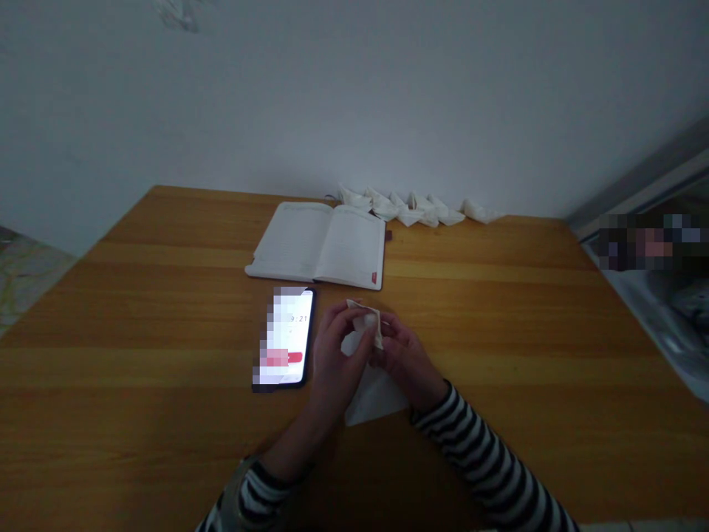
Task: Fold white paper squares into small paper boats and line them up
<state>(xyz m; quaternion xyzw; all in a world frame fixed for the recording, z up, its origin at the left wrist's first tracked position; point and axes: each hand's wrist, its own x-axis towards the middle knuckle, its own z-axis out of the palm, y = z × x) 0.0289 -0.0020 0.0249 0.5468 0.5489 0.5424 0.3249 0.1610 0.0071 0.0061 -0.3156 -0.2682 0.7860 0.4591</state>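
Between my two hands is a small folded piece of white paper (365,319), held just above the table. My left hand (340,355) grips its left side, with the thumb pressed against the inside of the fold. My right hand (404,356) pinches the right edge, and its fingertips are partly hidden behind the paper. Beneath both hands a flat white sheet (377,395) lies on the wooden table (498,325). Just left of my left hand rests a phone (293,347) with its screen lit.
An open notebook (351,244) with blank-looking pages lies farther back. Several folded paper boats (410,208) stand in a row along the white wall (354,96). At the far right, beyond the table edge, is a partly blurred reflective surface (659,310).
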